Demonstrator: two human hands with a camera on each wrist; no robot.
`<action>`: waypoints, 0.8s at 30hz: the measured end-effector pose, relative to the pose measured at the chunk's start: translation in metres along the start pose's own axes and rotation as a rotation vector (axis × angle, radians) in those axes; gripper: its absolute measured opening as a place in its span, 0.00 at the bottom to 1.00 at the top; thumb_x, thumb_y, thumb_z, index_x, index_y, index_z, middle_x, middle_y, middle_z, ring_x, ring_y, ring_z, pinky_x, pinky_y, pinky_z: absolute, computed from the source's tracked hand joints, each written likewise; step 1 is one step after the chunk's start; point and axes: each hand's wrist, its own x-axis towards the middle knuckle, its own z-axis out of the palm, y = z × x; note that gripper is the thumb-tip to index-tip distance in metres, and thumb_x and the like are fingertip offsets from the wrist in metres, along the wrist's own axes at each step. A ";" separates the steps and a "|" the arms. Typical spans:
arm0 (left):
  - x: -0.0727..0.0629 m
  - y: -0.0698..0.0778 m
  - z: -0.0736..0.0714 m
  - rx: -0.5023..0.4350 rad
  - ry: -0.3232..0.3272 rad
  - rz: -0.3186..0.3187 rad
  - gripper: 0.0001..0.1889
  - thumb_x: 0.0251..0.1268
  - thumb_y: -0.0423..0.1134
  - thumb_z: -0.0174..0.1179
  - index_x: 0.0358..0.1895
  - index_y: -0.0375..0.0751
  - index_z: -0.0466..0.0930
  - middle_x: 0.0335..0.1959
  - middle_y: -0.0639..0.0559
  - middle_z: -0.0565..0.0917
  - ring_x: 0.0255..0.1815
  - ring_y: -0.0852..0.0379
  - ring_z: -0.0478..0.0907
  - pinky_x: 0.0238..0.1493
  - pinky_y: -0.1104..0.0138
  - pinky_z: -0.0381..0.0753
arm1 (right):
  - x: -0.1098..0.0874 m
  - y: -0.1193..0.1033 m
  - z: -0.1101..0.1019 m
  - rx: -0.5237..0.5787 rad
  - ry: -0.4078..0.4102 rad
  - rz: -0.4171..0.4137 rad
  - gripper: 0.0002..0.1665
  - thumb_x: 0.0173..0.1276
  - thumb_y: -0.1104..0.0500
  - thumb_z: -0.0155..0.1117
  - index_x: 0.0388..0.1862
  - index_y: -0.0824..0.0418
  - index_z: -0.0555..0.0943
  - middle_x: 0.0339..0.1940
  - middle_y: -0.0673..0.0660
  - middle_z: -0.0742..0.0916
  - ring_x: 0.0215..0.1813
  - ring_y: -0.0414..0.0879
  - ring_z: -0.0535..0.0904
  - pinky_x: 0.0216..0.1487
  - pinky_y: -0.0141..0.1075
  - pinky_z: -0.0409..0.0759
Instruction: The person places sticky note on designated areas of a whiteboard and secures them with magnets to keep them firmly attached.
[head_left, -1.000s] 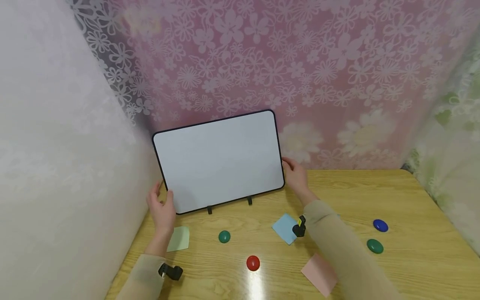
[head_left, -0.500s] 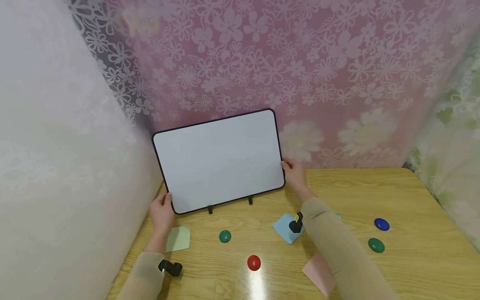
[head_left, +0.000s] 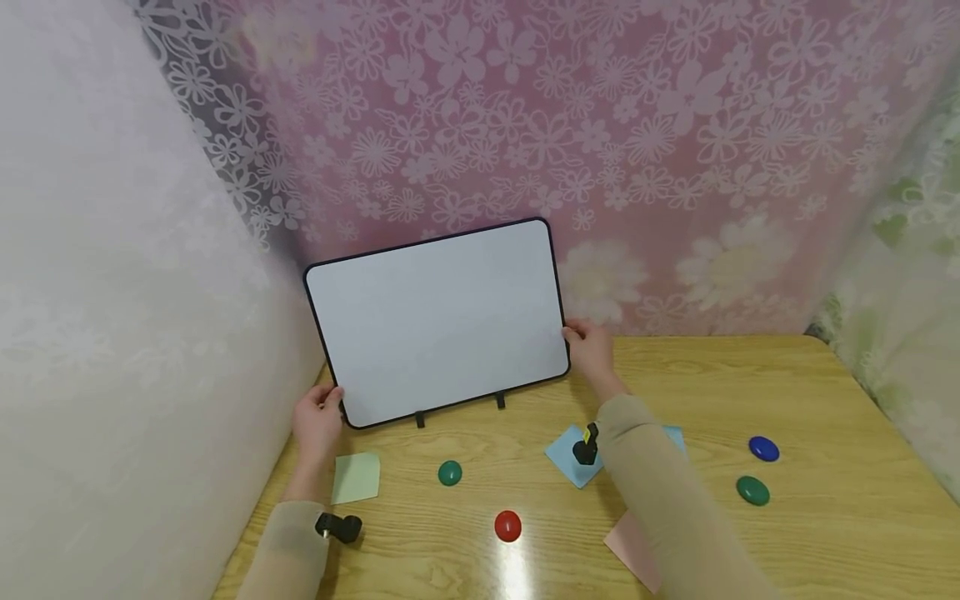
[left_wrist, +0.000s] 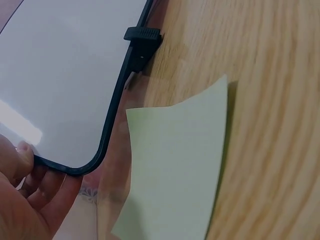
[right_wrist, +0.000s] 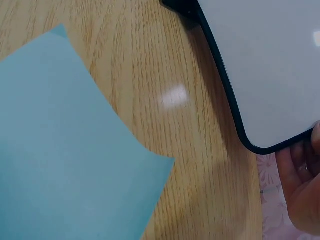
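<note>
A whiteboard with a thin black frame stands on two small black feet, slanted so its right side sits farther back. My left hand pinches the lower left edge, the thumb on the front face and the other fingers behind the frame. At the right edge, low down, my right hand grips the frame the same way, its fingers reaching behind the board in the right wrist view. One black foot shows close up in the left wrist view.
On the wooden table lie a pale green sticky note, blue sticky notes, and a pink one partly under my right sleeve. Round magnets are spread about: red, green and blue. A floral curtain hangs behind.
My left hand has brought its thumb from loosely spread onto the board's left edge. The right thumb has come onto the right edge. The whiteboard has hardly moved.
</note>
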 end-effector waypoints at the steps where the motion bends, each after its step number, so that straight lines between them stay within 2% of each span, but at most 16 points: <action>1: 0.000 0.000 0.000 0.007 0.001 0.004 0.17 0.85 0.40 0.58 0.63 0.30 0.82 0.55 0.37 0.84 0.50 0.47 0.77 0.41 0.67 0.76 | 0.000 0.000 0.000 0.004 0.002 0.003 0.19 0.84 0.62 0.60 0.65 0.73 0.82 0.61 0.72 0.86 0.65 0.64 0.81 0.67 0.54 0.78; 6: -0.001 -0.002 0.004 0.018 0.026 0.016 0.17 0.84 0.38 0.58 0.62 0.28 0.83 0.56 0.35 0.85 0.51 0.44 0.78 0.45 0.60 0.77 | -0.002 0.001 0.000 0.006 0.005 0.014 0.20 0.84 0.62 0.59 0.66 0.74 0.82 0.62 0.72 0.86 0.66 0.64 0.80 0.68 0.54 0.76; 15: 0.003 -0.001 0.012 -0.003 0.037 0.013 0.17 0.84 0.39 0.59 0.61 0.29 0.85 0.58 0.35 0.86 0.51 0.44 0.80 0.42 0.67 0.77 | -0.007 0.000 -0.009 0.015 0.019 0.003 0.20 0.85 0.62 0.59 0.66 0.75 0.81 0.63 0.73 0.85 0.68 0.65 0.79 0.70 0.54 0.75; 24: 0.002 -0.001 0.007 0.003 0.042 -0.008 0.16 0.84 0.39 0.59 0.60 0.29 0.86 0.60 0.34 0.85 0.54 0.43 0.80 0.49 0.57 0.78 | -0.009 0.003 -0.006 0.015 -0.011 0.026 0.22 0.86 0.60 0.58 0.69 0.73 0.80 0.66 0.72 0.84 0.69 0.64 0.78 0.70 0.55 0.76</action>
